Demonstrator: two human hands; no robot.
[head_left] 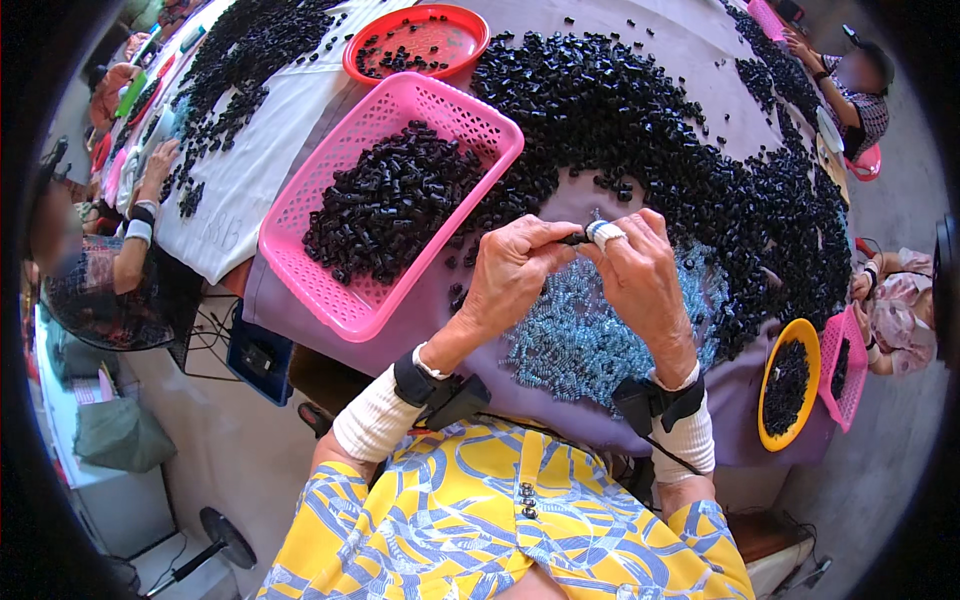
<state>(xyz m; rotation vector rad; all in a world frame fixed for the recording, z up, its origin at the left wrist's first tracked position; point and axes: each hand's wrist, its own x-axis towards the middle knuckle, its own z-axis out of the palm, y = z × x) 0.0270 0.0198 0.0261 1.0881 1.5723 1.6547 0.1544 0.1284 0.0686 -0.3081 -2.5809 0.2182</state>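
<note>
Both my hands meet above the near part of the table. A small black plastic part [573, 239] is pinched between the thumb and forefinger of my left hand [505, 278]. At its other end the fingertips of my right hand [643, 275] are closed; a white wrap with blue stripes [604, 232] covers one finger. Whether a second tiny piece sits in the right fingertips is hidden. Beneath my hands lies a pile of small, pale blue, shiny coil springs [575, 345]. Beyond them spreads a large heap of similar black parts [600, 110].
Left of my hands stands a pink perforated basket [292, 225] of black parts, with a red tray [465, 40] behind it. A yellow bowl [768, 415] and another pink basket [848, 400] stand at the right edge. Co-workers' hands [160, 165] reach in around the table.
</note>
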